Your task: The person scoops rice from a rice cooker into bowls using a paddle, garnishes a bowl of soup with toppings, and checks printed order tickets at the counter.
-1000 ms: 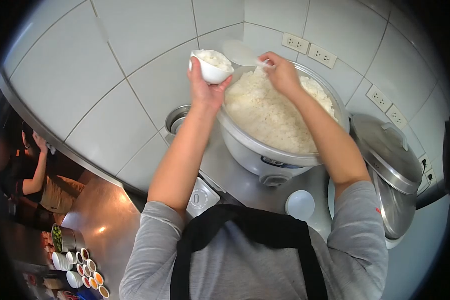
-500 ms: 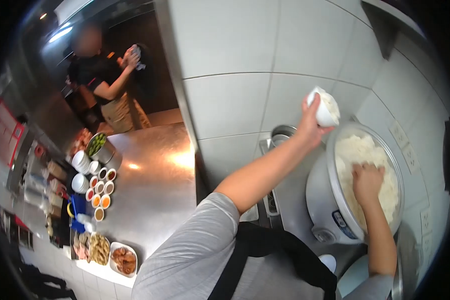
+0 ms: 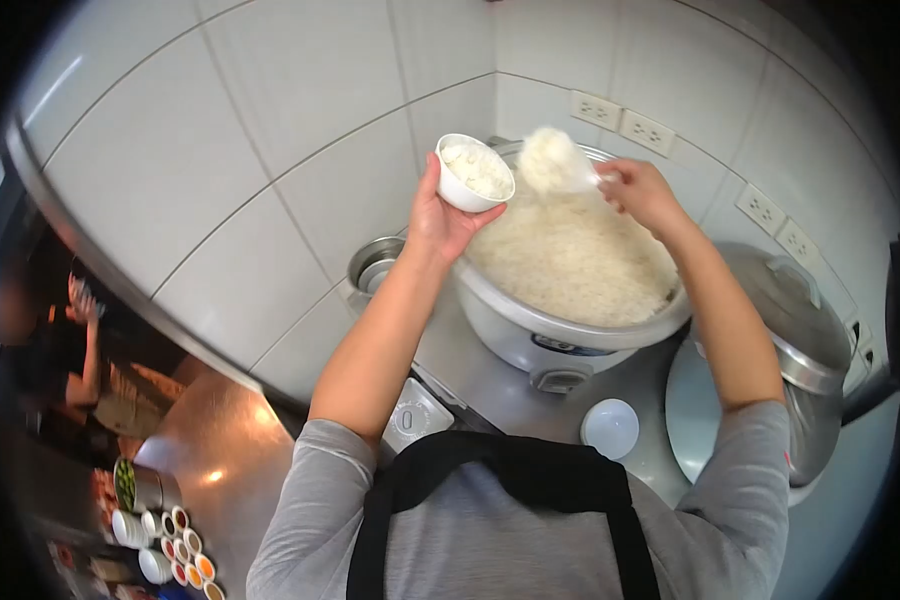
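Note:
My left hand (image 3: 447, 220) holds a white bowl (image 3: 462, 194) with white rice in it, tilted a little toward the right. In my right hand (image 3: 642, 192) is the handle of a pale rice paddle (image 3: 583, 178), whose blade carries a clump of rice (image 3: 550, 160). The paddle is above the far part of a large rice cooker (image 3: 500, 322), to the right of the bowl and apart from it. Loose rice (image 3: 580, 260) fills the open cooker.
A metal pot (image 3: 375, 262) stands left of the cooker, and a small white bowl (image 3: 610, 429) in front of it. Metal lids (image 3: 770, 300) lean at the right. Sauce cups (image 3: 192, 542) stand at lower left, where another person (image 3: 80, 380) is visible.
The view has swung left and back toward the cooker. My right hand has risen out of the rice with a clump on the paddle. The bowl stays in my left hand.

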Motion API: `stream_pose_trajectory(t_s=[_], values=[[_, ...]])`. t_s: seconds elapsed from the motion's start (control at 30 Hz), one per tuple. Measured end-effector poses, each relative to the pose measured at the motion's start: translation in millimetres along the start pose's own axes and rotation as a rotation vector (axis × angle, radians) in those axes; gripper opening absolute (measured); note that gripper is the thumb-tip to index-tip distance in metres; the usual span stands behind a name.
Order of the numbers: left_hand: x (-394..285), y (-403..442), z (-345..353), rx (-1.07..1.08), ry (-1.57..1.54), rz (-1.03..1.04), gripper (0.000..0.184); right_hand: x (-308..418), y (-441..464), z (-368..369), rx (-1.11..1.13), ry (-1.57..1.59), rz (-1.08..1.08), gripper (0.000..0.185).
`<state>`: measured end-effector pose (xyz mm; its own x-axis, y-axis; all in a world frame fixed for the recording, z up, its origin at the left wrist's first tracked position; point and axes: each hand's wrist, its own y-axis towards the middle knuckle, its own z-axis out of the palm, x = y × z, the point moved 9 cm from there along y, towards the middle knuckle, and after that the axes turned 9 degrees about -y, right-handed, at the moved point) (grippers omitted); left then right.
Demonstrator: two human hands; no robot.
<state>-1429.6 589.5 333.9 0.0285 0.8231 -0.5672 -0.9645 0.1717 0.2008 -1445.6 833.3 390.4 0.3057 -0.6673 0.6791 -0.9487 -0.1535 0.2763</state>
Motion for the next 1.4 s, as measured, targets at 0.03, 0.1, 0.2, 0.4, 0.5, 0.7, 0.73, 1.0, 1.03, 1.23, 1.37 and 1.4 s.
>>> stream_pose_trajectory(t_s=[0.03,0.1,0.2,0.4,0.5,0.7,0.73,1.0,1.03,1.23,1.37,1.4], values=[[11.0,4.1,7.3,0.014,0.000,-0.027,0.063,12.5,-3.2,-4.2,-0.048,-0.066,0.012,0.025],[27.8,8.4,19.5,0.036,0.003,-0.063,0.063,38.6,-11.5,-5.8,-0.172,-0.223,-0.070,0.029],[37.7,22.5,21.5,0.002,-0.053,-0.067,0.062,69.1,-32.7,17.4,-0.318,-0.439,-0.298,0.035],[43.1,25.4,19.5,0.005,-0.066,-0.103,0.060,81.2,-41.3,12.4,-0.333,-0.580,-0.496,0.039],[40.5,27.9,20.3,0.024,-0.003,-0.080,0.061,97.5,-46.8,6.8,-0.437,-0.677,-0.602,0.040],[32.0,20.0,19.2,0.040,-0.041,-0.057,0.063,93.7,-38.2,5.1,-0.371,-0.489,-0.606,0.039],[28.2,21.3,18.9,0.049,-0.042,-0.047,0.063,95.7,-40.5,-1.7,-0.367,-0.463,-0.586,0.039],[-1.1,30.5,13.8,0.132,0.051,0.054,0.065,82.0,-71.3,-21.7,-0.274,-1.023,-0.669,0.035],[-2.3,29.9,15.0,0.157,0.045,0.053,0.066,74.3,-65.0,-30.3,-0.289,-1.016,-0.565,0.034],[9.9,16.8,37.0,0.295,0.022,0.000,0.072,67.5,-31.8,-35.2,-0.297,-0.215,-0.390,0.032],[12.2,17.2,34.6,0.260,-0.025,-0.017,0.070,79.6,-46.1,9.1,-0.272,-0.200,-0.548,0.034],[11.9,17.1,31.5,0.242,-0.045,-0.014,0.070,80.5,-51.9,14.9,-0.293,-0.208,-0.595,0.035]])
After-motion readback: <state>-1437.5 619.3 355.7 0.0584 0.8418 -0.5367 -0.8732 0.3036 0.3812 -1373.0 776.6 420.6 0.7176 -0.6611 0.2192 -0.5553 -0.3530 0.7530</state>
